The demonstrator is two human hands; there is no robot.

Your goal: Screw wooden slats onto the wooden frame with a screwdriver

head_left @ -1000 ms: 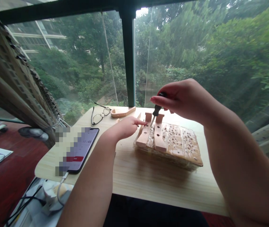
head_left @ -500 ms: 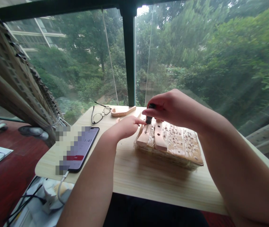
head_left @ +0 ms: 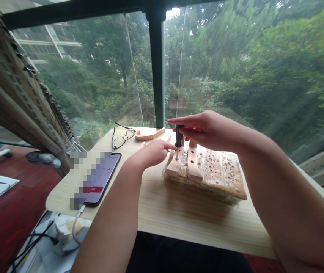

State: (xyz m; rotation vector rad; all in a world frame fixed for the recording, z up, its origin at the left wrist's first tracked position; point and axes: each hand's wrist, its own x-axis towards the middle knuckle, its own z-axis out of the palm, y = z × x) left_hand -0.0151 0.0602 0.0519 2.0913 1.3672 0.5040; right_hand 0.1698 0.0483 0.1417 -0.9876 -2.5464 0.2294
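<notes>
My right hand (head_left: 203, 127) grips the black handle of a screwdriver (head_left: 179, 138), its index finger stretched out past the top. The screwdriver stands nearly upright, its tip over a hole in a pale wooden hook piece (head_left: 175, 167). Curled at the left of that piece is my left hand (head_left: 158, 153), one fingertip beside the lower end of the screwdriver handle; its other fingers are partly hidden. A second wooden piece (head_left: 195, 172) with dark holes lies alongside. Both rest on a plastic-wrapped block (head_left: 221, 178) whose top is pitted with holes.
On the pale table (head_left: 179, 220), a curved wooden hook (head_left: 150, 135) and eyeglasses (head_left: 122, 138) lie near the window. A phone (head_left: 102, 182) with a charging cable (head_left: 75, 227) is at the left. The window frame (head_left: 156, 76) stands behind the table.
My right index finger has stretched out from around the screwdriver handle. The screwdriver has become more upright. My left hand stays about where it was; the view shifts slightly.
</notes>
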